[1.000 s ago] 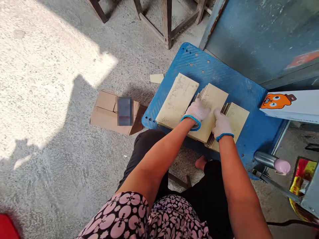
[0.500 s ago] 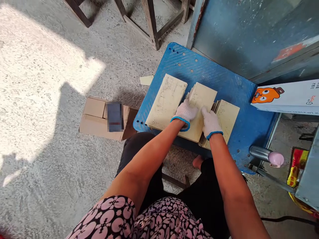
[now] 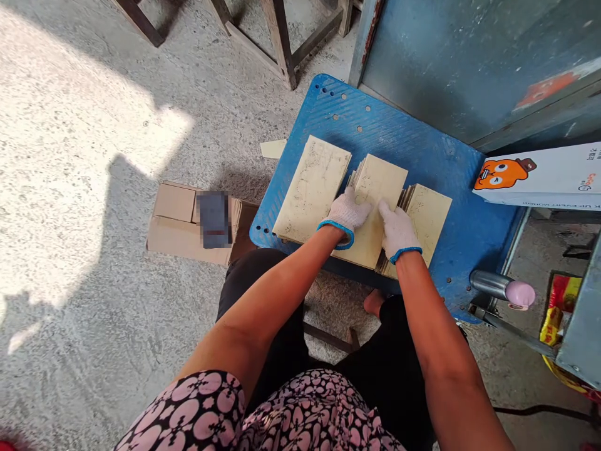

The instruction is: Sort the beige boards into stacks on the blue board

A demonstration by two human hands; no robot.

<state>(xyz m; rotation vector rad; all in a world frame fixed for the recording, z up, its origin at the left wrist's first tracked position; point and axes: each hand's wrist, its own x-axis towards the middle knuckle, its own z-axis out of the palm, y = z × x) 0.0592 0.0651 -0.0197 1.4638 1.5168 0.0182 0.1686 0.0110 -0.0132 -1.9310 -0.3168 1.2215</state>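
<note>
Three stacks of cream-coloured, thin rectangular boards lie side by side on a blue perforated tabletop (image 3: pixel 399 133). My left hand (image 3: pixel 348 210), in a white knit glove with a blue cuff, closes on the left edge of the middle stack (image 3: pixel 382 178), its thumb over the top board. On that stack's right edge, my gloved right hand (image 3: pixel 398 230) grips with a digit laid on top. The left stack (image 3: pixel 312 188) is beside my left hand, and the right stack (image 3: pixel 431 216) is partly behind my right hand. Fingertips down the stack's sides are hidden.
A steel flask with a pink lid (image 3: pixel 520 293) lies at the tabletop's right edge. A white box with an orange cartoon (image 3: pixel 549 178) is at the back right. A cardboard box (image 3: pixel 176 216) rests on the floor to the left. Wooden stool legs (image 3: pixel 282 44) stand behind.
The view has shifted slightly. Both hands keep the same hold on the middle stack, and the stacks look unmoved on the tabletop.
</note>
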